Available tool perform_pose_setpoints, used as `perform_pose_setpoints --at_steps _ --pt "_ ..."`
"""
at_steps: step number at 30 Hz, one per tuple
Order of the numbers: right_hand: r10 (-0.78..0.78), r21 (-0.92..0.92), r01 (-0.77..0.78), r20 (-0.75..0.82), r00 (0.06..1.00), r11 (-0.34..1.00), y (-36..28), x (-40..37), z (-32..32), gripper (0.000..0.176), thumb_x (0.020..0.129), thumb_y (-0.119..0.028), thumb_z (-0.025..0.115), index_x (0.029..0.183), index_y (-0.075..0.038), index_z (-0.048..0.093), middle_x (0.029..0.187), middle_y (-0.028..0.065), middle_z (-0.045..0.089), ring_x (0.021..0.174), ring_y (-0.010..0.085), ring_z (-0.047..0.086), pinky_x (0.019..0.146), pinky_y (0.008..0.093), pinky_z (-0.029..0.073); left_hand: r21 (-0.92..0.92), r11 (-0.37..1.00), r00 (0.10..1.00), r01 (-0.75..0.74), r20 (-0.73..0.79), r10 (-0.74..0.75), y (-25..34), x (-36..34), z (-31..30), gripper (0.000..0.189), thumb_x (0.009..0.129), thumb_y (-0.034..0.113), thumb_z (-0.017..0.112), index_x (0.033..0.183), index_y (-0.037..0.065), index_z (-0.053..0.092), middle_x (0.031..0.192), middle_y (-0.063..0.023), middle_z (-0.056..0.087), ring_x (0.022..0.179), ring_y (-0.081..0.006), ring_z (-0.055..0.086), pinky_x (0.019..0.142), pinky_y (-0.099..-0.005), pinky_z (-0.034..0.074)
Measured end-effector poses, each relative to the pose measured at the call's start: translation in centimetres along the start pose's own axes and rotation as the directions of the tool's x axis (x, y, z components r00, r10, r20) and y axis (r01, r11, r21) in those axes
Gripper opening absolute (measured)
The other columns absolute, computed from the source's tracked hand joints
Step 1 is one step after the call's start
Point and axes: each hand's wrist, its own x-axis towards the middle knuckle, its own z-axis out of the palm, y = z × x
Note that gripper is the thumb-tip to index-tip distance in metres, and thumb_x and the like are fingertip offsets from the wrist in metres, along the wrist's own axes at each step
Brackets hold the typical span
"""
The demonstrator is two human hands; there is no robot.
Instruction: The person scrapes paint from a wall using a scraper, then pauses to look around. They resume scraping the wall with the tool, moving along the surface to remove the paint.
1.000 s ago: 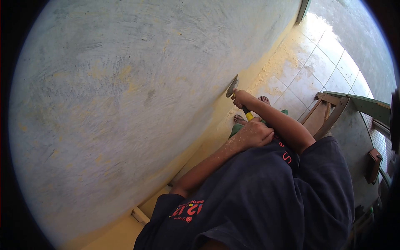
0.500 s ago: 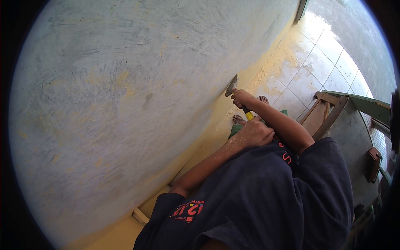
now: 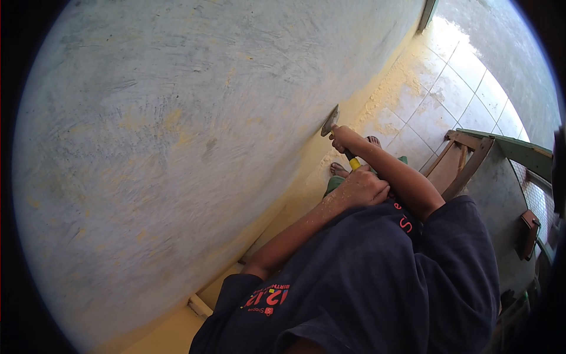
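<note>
A scraper with a broad metal blade [image 3: 330, 121] and a black and yellow handle [image 3: 354, 163] is held in both hands. My right hand [image 3: 343, 138] is closed around the front of the tool, just behind the blade. Lower down, my left hand [image 3: 362, 187] wraps the yellow end of the handle, close to my dark shirt. The blade lies at the wall [image 3: 194, 153], beside the yellow-painted strip along its bottom; whether its edge touches is hard to tell. Pale dust speckles my left hand and forearm.
Yellow flakes [image 3: 383, 97] lie on the white tiled floor [image 3: 466, 71] along the wall's foot. My bare feet [image 3: 339, 170] stand below the hands. To the right is a wooden frame [image 3: 469, 162] with a green edge; a brown object [image 3: 529, 233] hangs or rests farther right.
The scraper blade and my right hand have shifted very slightly right. My left hand keeps its hold on the handle with barely any movement.
</note>
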Motion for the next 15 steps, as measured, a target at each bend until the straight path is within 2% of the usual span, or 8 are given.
perform_pose_setpoints --at_steps 5,8,10,11,13,15 --pt "-0.039 -0.016 0.039 -0.024 0.999 0.999 -0.2 0.8 -0.5 0.056 0.108 -0.049 0.037 0.104 0.003 0.057 0.056 0.0034 0.044 0.039 0.0138 0.036 0.038 0.0296 0.029 -0.002 1.000 1.000 0.017 -0.026 -0.017 -1.2 0.6 0.4 0.026 0.093 0.025 0.058 0.076 0.007 0.065 0.068 -0.0159 0.064 0.070 -0.0366 0.065 0.082 -0.0483 0.049" --pt "-0.037 -0.039 0.036 -0.014 0.999 0.999 0.1 0.7 -0.3 0.056 0.108 -0.049 0.036 0.103 0.003 0.056 0.056 0.0039 0.044 0.038 0.0139 0.035 0.038 0.0300 0.029 0.048 0.999 0.998 0.007 0.056 -0.009 -0.9 0.4 0.4 0.024 0.092 0.024 0.059 0.079 0.006 0.067 0.070 -0.0160 0.065 0.072 -0.0366 0.065 0.085 -0.0489 0.049" --pt "-0.089 -0.094 0.089 0.001 0.996 0.992 0.4 2.5 -1.3 0.056 0.108 -0.048 0.036 0.102 0.004 0.056 0.055 0.0049 0.045 0.038 0.0152 0.037 0.038 0.0308 0.030 0.005 1.000 0.997 -0.015 -0.078 0.015 -1.8 0.7 1.2 0.023 0.091 0.024 0.060 0.080 0.005 0.068 0.074 -0.0177 0.066 0.076 -0.0373 0.065 0.086 -0.0497 0.049" --pt "-0.102 -0.092 0.102 -0.001 0.995 0.991 0.1 1.9 -1.2 0.056 0.108 -0.048 0.036 0.102 0.004 0.056 0.055 0.0049 0.045 0.038 0.0152 0.037 0.038 0.0308 0.030 0.013 1.000 0.997 -0.025 -0.076 0.026 -1.5 0.9 1.2 0.023 0.091 0.024 0.060 0.080 0.005 0.068 0.074 -0.0177 0.066 0.076 -0.0373 0.065 0.086 -0.0497 0.049" --pt "-0.075 -0.148 0.068 -0.040 0.996 0.987 -0.4 1.0 -0.6 0.057 0.109 -0.048 0.036 0.099 0.004 0.057 0.055 0.0052 0.045 0.038 0.0165 0.040 0.038 0.0322 0.031 0.016 1.000 0.999 0.013 0.039 -0.013 -1.3 0.8 1.1 0.023 0.091 0.022 0.060 0.080 0.004 0.067 0.078 -0.0193 0.066 0.082 -0.0387 0.065 0.087 -0.0502 0.049" --pt "-0.088 -0.139 0.084 -0.022 0.996 0.987 -0.1 0.8 -0.4 0.058 0.108 -0.049 0.036 0.096 0.004 0.058 0.055 0.0060 0.046 0.038 0.0175 0.042 0.038 0.0331 0.032 0.026 1.000 1.000 0.004 0.031 -0.005 -1.2 0.7 1.0 0.023 0.091 0.022 0.060 0.080 0.003 0.067 0.080 -0.0197 0.066 0.083 -0.0393 0.065 0.088 -0.0504 0.049"
